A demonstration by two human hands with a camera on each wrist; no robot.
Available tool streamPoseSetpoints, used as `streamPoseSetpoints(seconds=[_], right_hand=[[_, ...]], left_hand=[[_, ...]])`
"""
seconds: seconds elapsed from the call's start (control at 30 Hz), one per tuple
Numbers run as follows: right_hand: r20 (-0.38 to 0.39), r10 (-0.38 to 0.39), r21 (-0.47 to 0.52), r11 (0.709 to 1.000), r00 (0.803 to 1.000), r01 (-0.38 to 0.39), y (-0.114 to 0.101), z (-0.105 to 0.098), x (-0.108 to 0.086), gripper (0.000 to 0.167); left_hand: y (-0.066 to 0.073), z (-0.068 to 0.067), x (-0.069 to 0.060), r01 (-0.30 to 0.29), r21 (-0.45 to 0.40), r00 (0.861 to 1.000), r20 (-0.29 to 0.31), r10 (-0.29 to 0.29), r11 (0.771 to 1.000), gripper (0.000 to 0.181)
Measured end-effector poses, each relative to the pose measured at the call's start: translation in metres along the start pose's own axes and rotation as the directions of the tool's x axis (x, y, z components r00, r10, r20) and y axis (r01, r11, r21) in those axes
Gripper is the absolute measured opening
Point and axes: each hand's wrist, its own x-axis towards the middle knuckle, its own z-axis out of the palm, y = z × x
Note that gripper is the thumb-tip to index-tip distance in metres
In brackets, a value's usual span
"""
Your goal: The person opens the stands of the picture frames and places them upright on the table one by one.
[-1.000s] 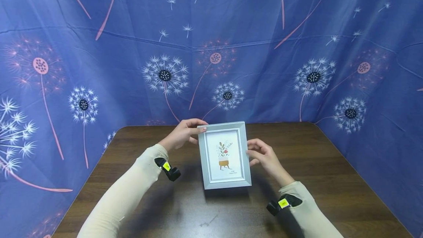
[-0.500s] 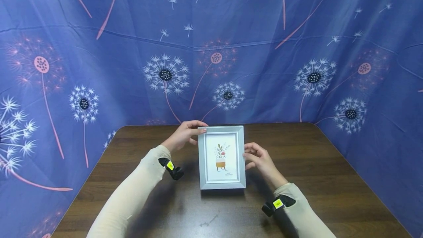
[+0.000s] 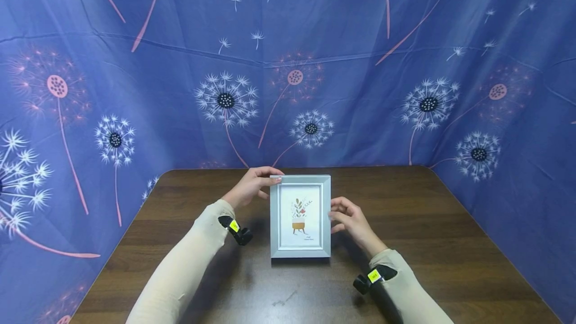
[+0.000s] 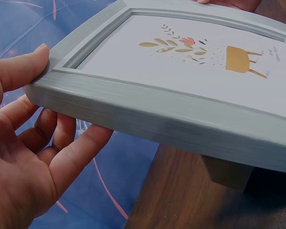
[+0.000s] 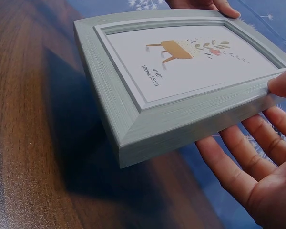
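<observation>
A light grey picture frame (image 3: 274, 219) stands nearly upright over the middle of the table, facing me. Behind its glass is a white print (image 3: 300, 214) of a plant in an orange-brown pot on legs. My left hand (image 3: 253, 186) pinches the top left corner, thumb on the front and fingers behind. At the right side, my right hand (image 3: 354, 221) holds the edge between the thumb (image 5: 283, 83) and the fingers behind. Part of a brown support (image 4: 226, 171) shows behind the frame in the left wrist view. Whether the bottom edge touches the table, I cannot tell.
The brown wooden table (image 3: 180, 254) reaches back to a blue curtain (image 3: 360, 114) with dandelion prints, which also encloses both sides. A dark shadow (image 5: 81, 129) lies on the table by the frame's lower edge in the right wrist view.
The picture frame has straightened from a slight tilt, and its top edge has come down a little. My right hand has moved left and slightly down with it; both hands keep their hold.
</observation>
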Motion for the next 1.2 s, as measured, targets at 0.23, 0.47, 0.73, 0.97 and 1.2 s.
streamPoseSetpoints(seconds=[0.23,0.47,0.73,0.97,1.2], right_hand=[[0.023,0.003,0.013,1.0,1.0,-0.003,0.004,-0.002,-0.001,0.032],[0.053,-0.035,0.011,0.999,0.998,0.035,0.008,-0.003,-0.003,0.032],[0.108,-0.075,0.02,0.997,0.991,0.074,0.012,-0.006,-0.007,0.032],[0.14,-0.079,0.041,0.996,0.987,0.074,0.014,-0.007,-0.01,0.031],[0.143,-0.08,0.043,0.996,0.987,0.074,0.017,-0.009,-0.012,0.029]], left_hand=[[0.001,0.0,-0.002,0.001,0.015,1.0,0.022,-0.001,1.0,0.03],[-0.001,-0.002,-0.007,-0.024,0.017,0.999,0.041,0.023,1.0,0.034],[-0.005,0.0,-0.014,-0.045,0.004,0.996,0.075,0.045,0.999,0.036],[-0.005,0.003,-0.02,-0.054,0.003,0.996,0.077,0.053,0.999,0.035],[-0.01,0.004,-0.023,-0.063,-0.004,0.994,0.091,0.063,0.998,0.033]])
